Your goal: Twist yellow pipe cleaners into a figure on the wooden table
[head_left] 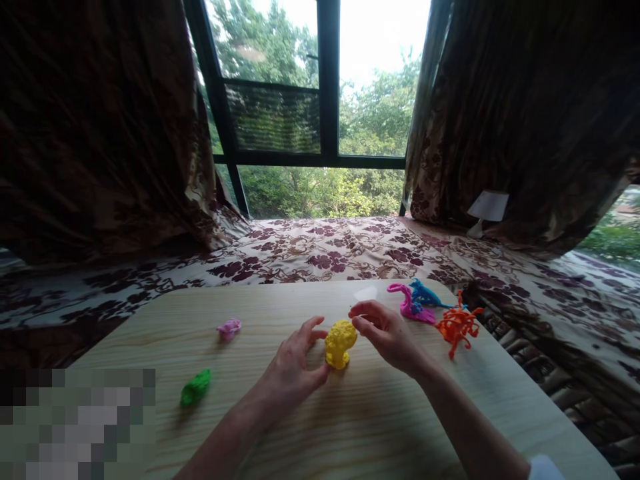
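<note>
The step in hand is judged to be two-handed handling of the yellow figure (341,340), which appears to stand upright on the table (400,413), between the two hands, with its broad, knobbly upper part above a narrower lower part. The left hand (295,363) is at the figure's left side: fingers curved toward the upper part, thumb extended low beside the base. The right hand (387,333) is at the upper right, fingers bent and thumb pointing toward the top edge. Neither hand is clenched into a fist; whether the fingers grip the figure, touch it lightly or have released it cannot be told from this view. Five other figures lie clear of the hands' working space: pale pink (229,328) and green (195,388) on the left; magenta (415,312), blue (424,293) and orange (457,325) grouped on the right, beyond the right hand. As a judgement, the next move calls for steady, light support low on the yellow figure from the left fingers, with the right fingers controlling the upper part. Uneven pressure at the top could tip the figure over its narrow base.
</note>
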A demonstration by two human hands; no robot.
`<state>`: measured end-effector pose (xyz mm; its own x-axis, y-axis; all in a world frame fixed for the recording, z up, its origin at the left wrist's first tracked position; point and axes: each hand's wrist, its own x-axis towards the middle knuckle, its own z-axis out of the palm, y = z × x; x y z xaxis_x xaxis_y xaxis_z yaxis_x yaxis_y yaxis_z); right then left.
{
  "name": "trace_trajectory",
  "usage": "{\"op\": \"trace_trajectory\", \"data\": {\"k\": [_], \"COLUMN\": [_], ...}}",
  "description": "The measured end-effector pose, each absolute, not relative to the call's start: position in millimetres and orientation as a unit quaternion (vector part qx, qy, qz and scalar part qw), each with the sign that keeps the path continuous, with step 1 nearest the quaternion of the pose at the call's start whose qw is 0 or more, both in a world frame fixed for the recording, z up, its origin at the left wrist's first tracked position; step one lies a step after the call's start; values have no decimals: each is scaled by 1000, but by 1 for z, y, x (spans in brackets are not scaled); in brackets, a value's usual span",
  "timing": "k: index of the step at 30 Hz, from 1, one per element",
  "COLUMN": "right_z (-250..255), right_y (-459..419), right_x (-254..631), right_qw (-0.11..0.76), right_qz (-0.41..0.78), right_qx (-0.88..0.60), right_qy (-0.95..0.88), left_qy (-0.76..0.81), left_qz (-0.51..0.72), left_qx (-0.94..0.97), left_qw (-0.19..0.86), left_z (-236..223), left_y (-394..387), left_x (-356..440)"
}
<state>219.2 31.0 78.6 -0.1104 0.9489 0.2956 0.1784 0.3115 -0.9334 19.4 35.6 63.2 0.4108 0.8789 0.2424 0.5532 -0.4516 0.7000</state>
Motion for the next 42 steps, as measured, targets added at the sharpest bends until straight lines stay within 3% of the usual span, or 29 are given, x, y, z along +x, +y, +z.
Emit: {"op": "trace_trajectory", "data": {"k": [8, 15, 29, 32, 38, 42], "right_z": [69, 72, 74, 75, 50, 56], "right_y": [25, 22, 34, 41, 53, 46], "right_x": [207, 205, 221, 239, 262, 257], "right_qw": [432, 418, 542, 566, 492, 491], "right_qz": [449, 412, 594, 515, 374, 263], "right_qx": [-440, -440, -333, -394, -540, -571], "right_qy": [-646, -680, -492, -508, -571, -603], "left_qy": [460, 470, 437, 424, 418, 428], "left_qz": [319, 318, 302, 290, 283, 286], "left_qx": [785, 777, 816, 826, 827, 822], "left_qw": [266, 272, 227, 231, 246, 244], "left_z": [51, 45, 46, 48, 50, 51], "left_y": [34, 37, 39, 39, 39, 40], "left_x": [24, 22, 27, 27, 24, 22]}}
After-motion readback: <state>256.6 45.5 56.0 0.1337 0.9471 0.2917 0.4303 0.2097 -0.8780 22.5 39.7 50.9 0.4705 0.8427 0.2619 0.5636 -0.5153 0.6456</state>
